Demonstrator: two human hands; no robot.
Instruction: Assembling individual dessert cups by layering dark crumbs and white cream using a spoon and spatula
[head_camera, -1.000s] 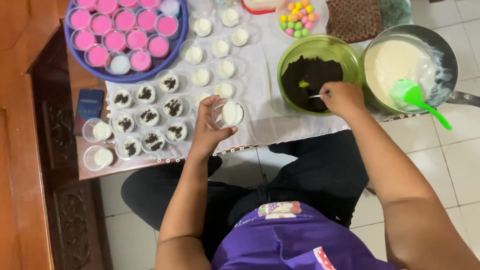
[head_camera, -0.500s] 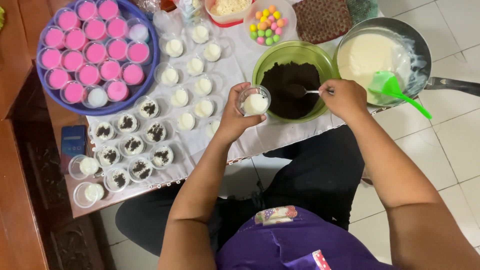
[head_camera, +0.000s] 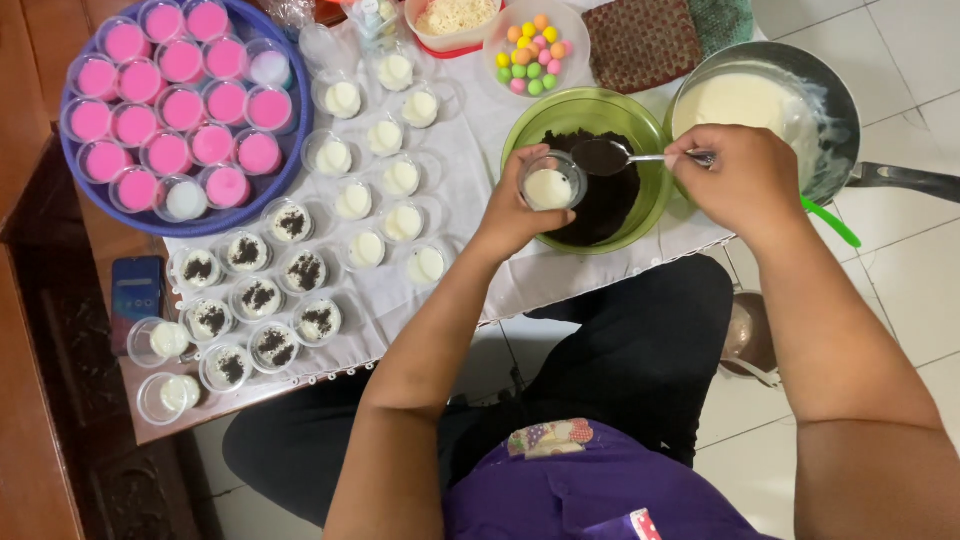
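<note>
My left hand (head_camera: 512, 215) holds a small clear cup (head_camera: 549, 186) with white cream inside. My fingers are closed around its side, and the cup is upright, over the near edge of the green bowl (head_camera: 560, 112). My right hand (head_camera: 738, 180) is closed on the handle of a metal spoon (head_camera: 612, 157). The spoon is full of dark crumbs and it is just beside the cup, above the dark crumbs (head_camera: 600, 205) in the green bowl.

Behind my right hand there is a pan (head_camera: 838, 105) with white cream. On the white cloth (head_camera: 480, 130), left of the bowl, stand many small cups with cream (head_camera: 385, 137), and nearer to me some cups with crumbs on top (head_camera: 262, 296). Far left is a blue tray (head_camera: 285, 185) with pink cups. A phone (head_camera: 135, 293) lies at the table edge.
</note>
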